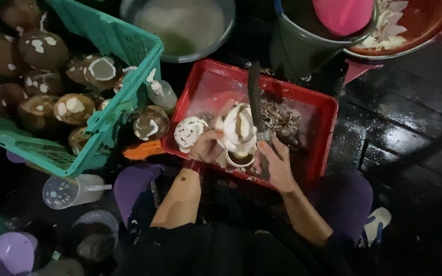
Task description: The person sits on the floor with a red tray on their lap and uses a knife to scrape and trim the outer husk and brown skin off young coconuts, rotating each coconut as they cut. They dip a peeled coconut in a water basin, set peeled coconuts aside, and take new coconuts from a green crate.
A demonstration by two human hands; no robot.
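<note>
Gripping a knife (255, 99), right hand (276, 164) is closed round the handle, blade pointing away over the red tray (317, 134). Left hand (206, 146) wraps the coconut (239, 128), steadying it just left of the blade, above a small cup (240, 159). Looks like mid-paring; next cut needs the nut turned to a brown patch. More coconuts fill the green crate (124, 43) at left.
</note>
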